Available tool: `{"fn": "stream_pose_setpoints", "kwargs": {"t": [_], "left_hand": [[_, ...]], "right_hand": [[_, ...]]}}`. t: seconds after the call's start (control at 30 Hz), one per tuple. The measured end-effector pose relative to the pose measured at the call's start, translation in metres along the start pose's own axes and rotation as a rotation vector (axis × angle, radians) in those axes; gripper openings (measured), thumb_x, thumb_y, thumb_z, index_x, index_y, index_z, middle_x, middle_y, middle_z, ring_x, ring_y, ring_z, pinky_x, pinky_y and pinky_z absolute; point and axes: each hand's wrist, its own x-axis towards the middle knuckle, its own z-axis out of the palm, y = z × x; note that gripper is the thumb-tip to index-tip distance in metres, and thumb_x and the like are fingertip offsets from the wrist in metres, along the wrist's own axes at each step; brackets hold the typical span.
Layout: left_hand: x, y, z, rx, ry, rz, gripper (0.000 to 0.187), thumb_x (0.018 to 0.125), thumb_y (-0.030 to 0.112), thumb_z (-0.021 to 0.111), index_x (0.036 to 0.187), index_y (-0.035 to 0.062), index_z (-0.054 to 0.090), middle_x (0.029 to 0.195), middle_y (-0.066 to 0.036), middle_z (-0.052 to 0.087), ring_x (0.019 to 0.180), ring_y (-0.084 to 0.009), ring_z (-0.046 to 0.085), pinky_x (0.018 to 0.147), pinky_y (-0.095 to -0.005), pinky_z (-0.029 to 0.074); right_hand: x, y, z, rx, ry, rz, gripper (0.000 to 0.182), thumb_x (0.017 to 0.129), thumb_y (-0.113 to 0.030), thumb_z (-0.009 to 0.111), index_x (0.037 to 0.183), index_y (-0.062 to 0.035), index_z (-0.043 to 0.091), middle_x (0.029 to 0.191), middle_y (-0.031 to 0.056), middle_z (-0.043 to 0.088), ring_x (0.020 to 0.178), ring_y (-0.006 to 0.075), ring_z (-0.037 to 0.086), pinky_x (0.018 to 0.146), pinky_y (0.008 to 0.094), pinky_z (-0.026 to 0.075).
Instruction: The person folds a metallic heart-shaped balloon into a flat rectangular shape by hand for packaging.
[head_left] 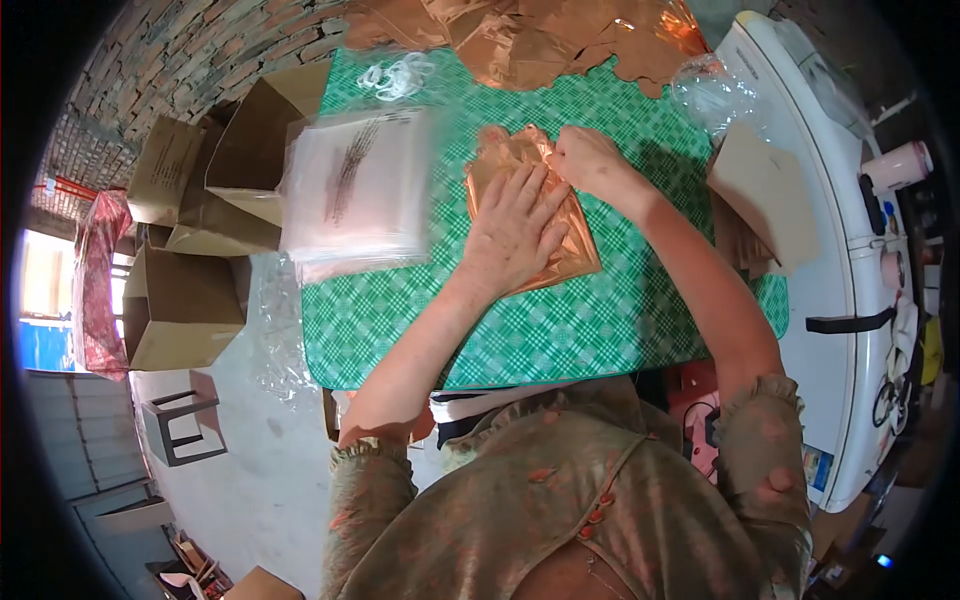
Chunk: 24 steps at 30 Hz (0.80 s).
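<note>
A folded packet of shiny copper-coloured foil lies on the green checked tablecloth. My left hand rests flat across its middle, fingers stretched out and slightly spread. At the packet's upper right edge, my right hand has its fingers curled closed on the foil. The fingertips of that hand are partly hidden. Left of the packet sits a stack of clear plastic bags with dark printing on top.
More copper-coloured foil sheets cover the table's far end. White string lies behind the bags. Open cardboard boxes stand to the left. Crumpled clear plastic, brown cardboard and a white appliance are on the right.
</note>
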Motion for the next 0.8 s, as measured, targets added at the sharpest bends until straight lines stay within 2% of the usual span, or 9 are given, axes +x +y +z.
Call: {"fn": "stream_pose_setpoints", "kwargs": {"t": [0.1,0.2,0.4,0.5,0.6,0.7,0.8], "left_hand": [[0.000,0.000,-0.001,-0.035,-0.032,-0.015,0.059,0.111,0.047,0.045,0.160,0.0144,0.051,0.165,-0.017,0.046,0.156,-0.0327,0.037,0.130,-0.0513,0.024],[0.000,-0.001,-0.002,-0.094,-0.082,-0.032,0.060,0.111,0.044,0.046,0.164,0.0148,0.044,0.168,-0.019,0.041,0.158,-0.0358,0.034,0.132,-0.0530,0.021],[-0.001,-0.001,0.000,-0.092,-0.077,-0.034,0.062,0.111,0.044,0.046,0.166,0.0150,0.042,0.168,-0.019,0.040,0.159,-0.0361,0.033,0.132,-0.0530,0.020],[-0.002,-0.001,0.000,-0.105,-0.062,-0.032,0.061,0.111,0.044,0.047,0.165,0.0145,0.042,0.168,-0.020,0.040,0.158,-0.0363,0.033,0.132,-0.0531,0.020],[-0.002,-0.001,0.000,-0.134,-0.026,-0.026,0.061,0.111,0.044,0.047,0.164,0.0137,0.044,0.168,-0.020,0.040,0.158,-0.0363,0.034,0.132,-0.0534,0.021],[-0.003,-0.001,-0.001,-0.135,-0.027,-0.025,0.061,0.112,0.044,0.046,0.164,0.0129,0.043,0.168,-0.020,0.040,0.158,-0.0360,0.034,0.131,-0.0535,0.022],[-0.003,-0.002,0.000,-0.130,-0.024,-0.022,0.061,0.112,0.044,0.046,0.165,0.0123,0.042,0.168,-0.020,0.039,0.158,-0.0354,0.033,0.131,-0.0534,0.023]], "right_hand": [[0.012,0.007,0.008,-0.016,0.037,-0.069,0.033,0.091,-0.024,0.068,0.087,0.0088,0.073,0.092,0.0310,0.072,0.085,0.0481,0.072,0.075,0.0539,0.057],[0.019,-0.001,-0.004,-0.080,-0.139,0.035,0.033,0.089,-0.024,0.070,0.091,0.0090,0.073,0.094,0.0303,0.073,0.087,0.0473,0.073,0.075,0.0533,0.057],[0.017,0.002,0.003,-0.145,-0.088,-0.044,0.028,0.092,-0.024,0.069,0.098,0.0038,0.068,0.104,0.0254,0.071,0.101,0.0456,0.068,0.085,0.0528,0.055],[0.014,0.001,0.004,-0.142,-0.073,-0.088,0.026,0.094,-0.024,0.067,0.098,0.0014,0.064,0.104,0.0238,0.069,0.105,0.0452,0.065,0.089,0.0534,0.053],[0.007,-0.003,0.002,-0.106,-0.030,-0.130,0.029,0.093,-0.025,0.068,0.099,0.0029,0.063,0.103,0.0242,0.069,0.099,0.0457,0.067,0.086,0.0519,0.055],[0.010,-0.010,-0.005,0.031,-0.119,0.002,0.035,0.096,-0.029,0.071,0.100,0.0044,0.062,0.097,0.0213,0.068,0.088,0.0355,0.070,0.078,0.0476,0.057],[0.015,-0.009,-0.006,0.178,-0.181,0.161,0.040,0.099,-0.036,0.072,0.100,0.0029,0.062,0.091,0.0135,0.067,0.082,0.0216,0.070,0.070,0.0401,0.058]]}}
